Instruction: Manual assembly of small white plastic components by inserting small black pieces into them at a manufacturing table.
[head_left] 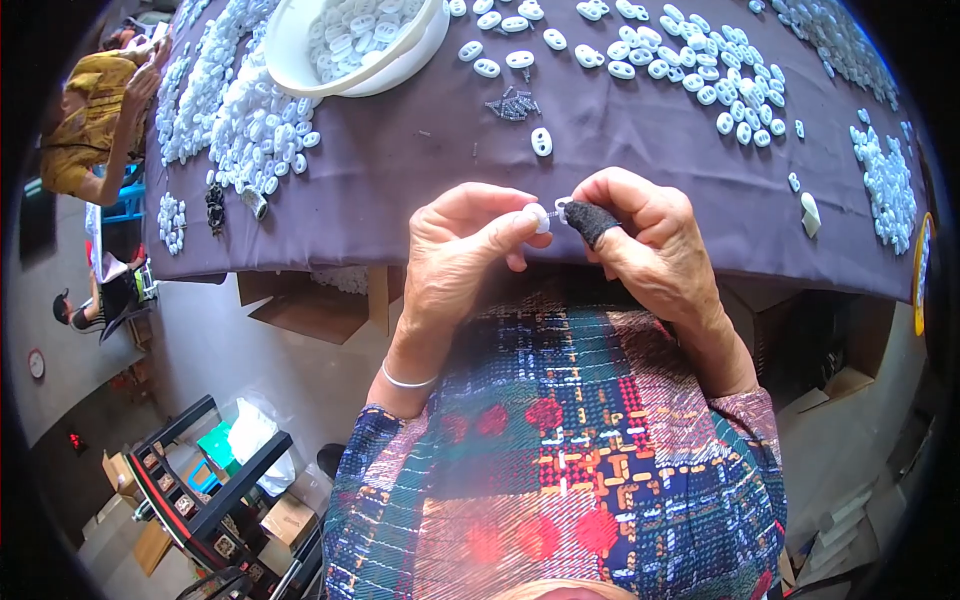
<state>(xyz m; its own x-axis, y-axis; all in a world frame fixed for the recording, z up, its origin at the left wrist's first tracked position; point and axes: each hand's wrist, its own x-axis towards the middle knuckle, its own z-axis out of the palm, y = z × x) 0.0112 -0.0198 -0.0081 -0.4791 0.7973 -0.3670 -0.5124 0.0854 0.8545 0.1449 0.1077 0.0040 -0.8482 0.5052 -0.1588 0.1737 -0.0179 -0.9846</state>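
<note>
My left hand pinches a small white plastic cord-lock piece between thumb and fingers, above the table's near edge. Facing it, my right hand grips another small white cord-lock part; a black cloth cover wraps its thumb. A thin metal spring shows between the two parts. Whether they are joined is too small to tell. Just beyond my hands, one white oval cord-lock body with two holes lies alone, and a little heap of metal springs lies behind it.
A dark cloth covers the table. Heaped white parts flank a white basin at the far left. Cord locks spread right, with smaller parts beyond. Cardboard boxes stand below; another person sits left.
</note>
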